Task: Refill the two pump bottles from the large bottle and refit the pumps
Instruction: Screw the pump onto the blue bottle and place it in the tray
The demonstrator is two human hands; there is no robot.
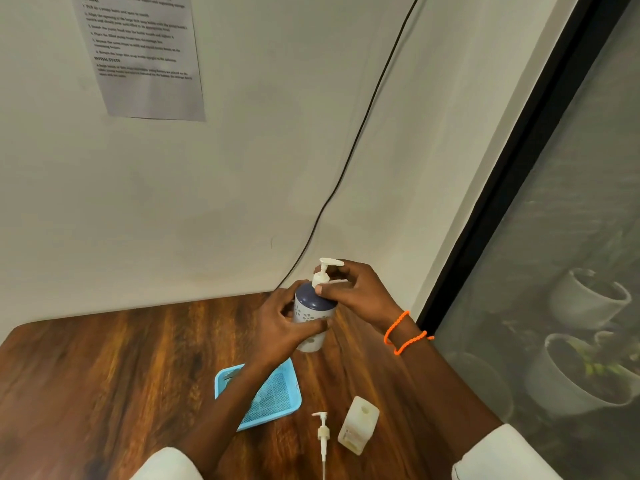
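holding the pump bottle above the tabletop.
left hand grips its body; right hand fingers pinch the pump.

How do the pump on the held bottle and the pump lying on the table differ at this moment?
The fitted pump stands upright in the blue-topped bottle; the loose pump lies flat on the table, in no bottle.
The right hand grips the fitted pump's collar; nothing touches the loose pump.
The loose pump's dip tube is exposed; the fitted pump's is hidden.
Both are white with a spout head.
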